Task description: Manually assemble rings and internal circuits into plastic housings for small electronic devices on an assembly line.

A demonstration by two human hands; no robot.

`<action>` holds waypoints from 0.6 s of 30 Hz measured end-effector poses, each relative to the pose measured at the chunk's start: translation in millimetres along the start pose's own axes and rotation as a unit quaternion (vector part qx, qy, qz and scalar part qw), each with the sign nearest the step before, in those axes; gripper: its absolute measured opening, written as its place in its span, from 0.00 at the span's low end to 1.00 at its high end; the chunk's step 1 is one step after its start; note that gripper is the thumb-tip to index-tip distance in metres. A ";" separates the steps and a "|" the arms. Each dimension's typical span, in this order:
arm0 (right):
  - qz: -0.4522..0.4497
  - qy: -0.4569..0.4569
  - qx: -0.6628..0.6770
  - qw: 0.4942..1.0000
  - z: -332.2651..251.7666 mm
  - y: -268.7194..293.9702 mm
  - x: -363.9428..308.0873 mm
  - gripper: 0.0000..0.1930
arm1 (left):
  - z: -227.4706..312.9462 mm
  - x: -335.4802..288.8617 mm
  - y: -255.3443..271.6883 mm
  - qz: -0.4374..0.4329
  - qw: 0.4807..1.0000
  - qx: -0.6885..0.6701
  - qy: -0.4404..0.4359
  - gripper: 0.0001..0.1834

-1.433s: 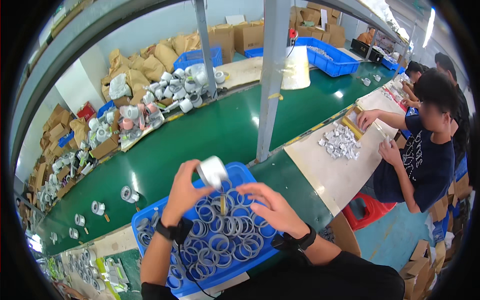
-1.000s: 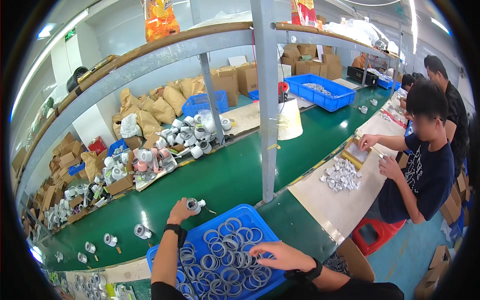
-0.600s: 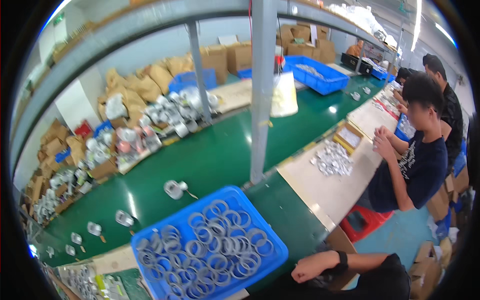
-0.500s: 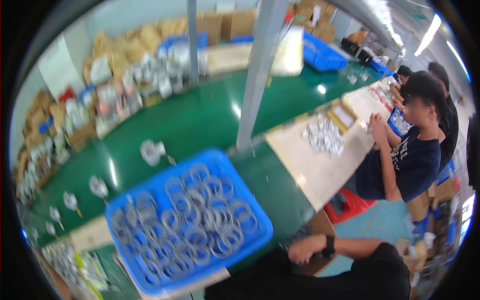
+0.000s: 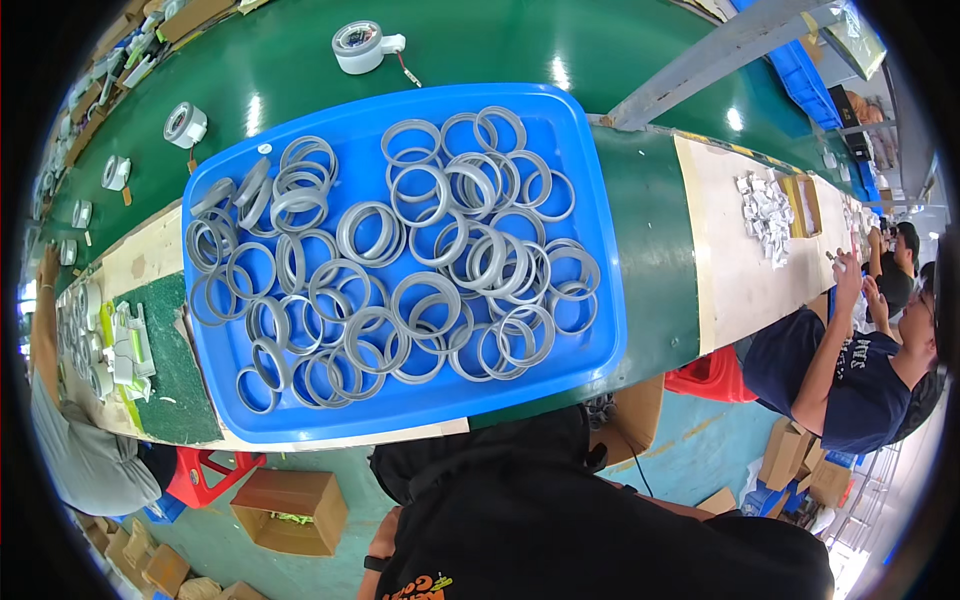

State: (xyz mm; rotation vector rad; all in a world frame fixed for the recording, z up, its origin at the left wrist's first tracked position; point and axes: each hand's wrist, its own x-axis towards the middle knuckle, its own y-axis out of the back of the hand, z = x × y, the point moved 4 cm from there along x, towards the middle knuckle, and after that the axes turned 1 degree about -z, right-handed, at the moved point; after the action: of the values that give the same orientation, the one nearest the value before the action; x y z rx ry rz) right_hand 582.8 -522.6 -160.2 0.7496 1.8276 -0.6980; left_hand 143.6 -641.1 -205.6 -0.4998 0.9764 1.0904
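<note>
In front of me a blue plastic tray [image 5: 400, 425] lies on the worktable, holding many loose grey rings [image 5: 349, 235], overlapped and tilted at various angles. Both my hands are low, near my black clothing [image 5: 600, 530] and apart from the tray. A small part of my left hand [image 5: 384, 535] shows beside the cloth, above a black wristband; its fingers are hidden. On my right arm, a dark wristband [image 5: 597, 458] shows near the table edge. Dark cloth covers the right hand, so its fingers cannot be seen.
White round housings [image 5: 357, 48] stand along the green belt [image 5: 480, 45] beyond the tray. Small white parts [image 5: 765, 215] are heaped at right, near a seated person [image 5: 850, 370]. Another person's grey sleeve [image 5: 90, 460] is at left. A cardboard box [image 5: 290, 510] sits on the floor.
My view has turned, so the tray appears higher, more level and nearer. My right hand, bare and visible before, is now hidden by dark cloth. Part of my left hand now shows.
</note>
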 end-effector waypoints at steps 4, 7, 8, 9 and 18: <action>-0.005 0.002 -0.007 1.000 -13.2 -9.3 -13.7 0.21 | 50.2 -14.7 18.5 -0.014 0.995 0.063 -0.074 0.17; -0.004 -0.003 -0.010 1.000 -20.1 -14.6 -26.3 0.21 | 57.2 -20.7 25.6 -0.023 0.987 0.141 -0.080 0.17; -0.003 -0.004 -0.012 1.000 -23.4 -13.4 -29.3 0.21 | 59.2 -23.2 22.8 -0.025 0.982 0.165 -0.084 0.16; -0.002 -0.005 -0.015 1.000 -26.5 -12.1 -32.2 0.21 | 63.5 -21.8 23.9 -0.027 0.978 0.189 -0.087 0.16; -0.017 -0.022 -0.058 0.998 -44.9 -9.9 -52.7 0.21 | 108.3 -10.8 37.3 -0.033 0.917 0.384 -0.106 0.15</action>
State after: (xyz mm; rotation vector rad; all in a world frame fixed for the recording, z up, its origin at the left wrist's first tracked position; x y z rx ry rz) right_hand 565.7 -505.0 -94.7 0.6243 1.8268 -0.6192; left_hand 152.8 -549.1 -137.1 0.2256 1.0926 0.6041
